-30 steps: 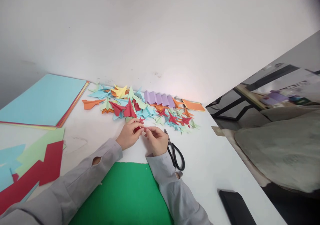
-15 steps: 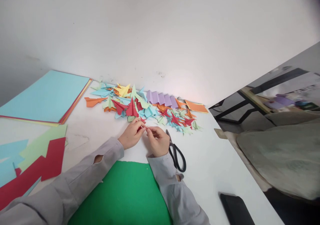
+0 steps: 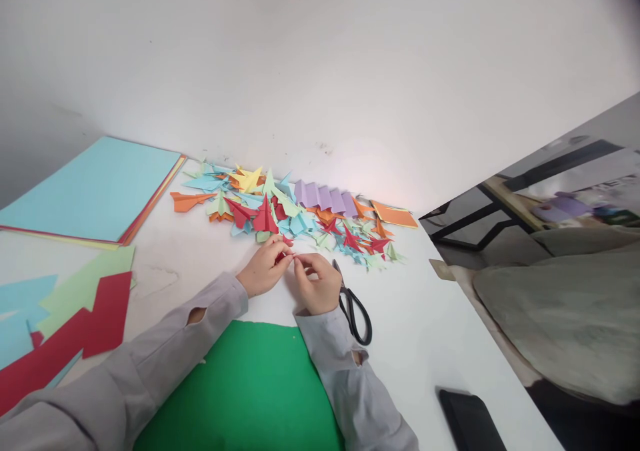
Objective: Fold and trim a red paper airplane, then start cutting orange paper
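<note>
My left hand [image 3: 261,271] and my right hand [image 3: 318,283] meet over the white table, fingertips pinched together on a small red folded paper piece [image 3: 285,256]. Only a sliver of the red paper shows between the fingers. Just behind the hands lies a pile of folded paper shapes [image 3: 290,214] in red, blue, green, yellow and orange. Black scissors [image 3: 354,304] lie right beside my right hand. A green sheet [image 3: 245,384] lies under my forearms.
A stack of coloured sheets [image 3: 95,191] topped by light blue sits at far left. Cut red, green and blue offcuts [image 3: 65,324] lie at near left. A pleated purple paper [image 3: 323,197] and an orange sheet [image 3: 395,214] rest by the wall. A black phone [image 3: 470,421] lies near the table's right edge.
The hands stay pinched on the red piece, fingers shifting slightly. The view has tilted a little; the table objects themselves have not moved.
</note>
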Demonstrator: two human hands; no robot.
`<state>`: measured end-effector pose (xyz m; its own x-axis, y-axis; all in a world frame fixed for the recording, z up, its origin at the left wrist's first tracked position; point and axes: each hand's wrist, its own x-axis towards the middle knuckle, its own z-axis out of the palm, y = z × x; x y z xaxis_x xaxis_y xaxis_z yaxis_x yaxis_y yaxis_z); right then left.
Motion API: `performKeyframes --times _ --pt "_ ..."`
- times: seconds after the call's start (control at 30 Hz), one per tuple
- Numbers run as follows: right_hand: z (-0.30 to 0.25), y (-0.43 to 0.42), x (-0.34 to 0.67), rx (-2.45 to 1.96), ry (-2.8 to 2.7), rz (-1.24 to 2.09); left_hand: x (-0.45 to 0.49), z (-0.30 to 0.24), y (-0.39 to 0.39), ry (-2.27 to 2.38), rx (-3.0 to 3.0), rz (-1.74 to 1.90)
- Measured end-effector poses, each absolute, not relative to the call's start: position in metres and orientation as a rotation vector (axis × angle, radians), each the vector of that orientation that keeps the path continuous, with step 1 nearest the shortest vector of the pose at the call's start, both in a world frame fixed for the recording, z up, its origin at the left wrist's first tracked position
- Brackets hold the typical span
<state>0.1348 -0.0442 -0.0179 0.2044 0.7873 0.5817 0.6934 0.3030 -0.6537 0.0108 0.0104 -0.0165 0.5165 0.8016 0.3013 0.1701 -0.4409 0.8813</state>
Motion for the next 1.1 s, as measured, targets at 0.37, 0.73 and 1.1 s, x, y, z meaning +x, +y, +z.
performKeyframes --times 0.37,0.73,1.1 --pt "-0.0176 -0.0448 0.1360 -1.358 -1.602 -0.008 0.0112 -0.0136 0.0108 0.830 1.816 0.923" --pt "-0.0198 -0.0438 0.1370 -1.323 -1.667 -0.188 0.0108 -0.0104 0.0124 0.811 1.693 0.879" --pt "-0.0125 -0.0460 0.1442 -1.253 -1.978 -0.812 0.0093 -0.0110 0.0152 0.794 1.526 0.764"
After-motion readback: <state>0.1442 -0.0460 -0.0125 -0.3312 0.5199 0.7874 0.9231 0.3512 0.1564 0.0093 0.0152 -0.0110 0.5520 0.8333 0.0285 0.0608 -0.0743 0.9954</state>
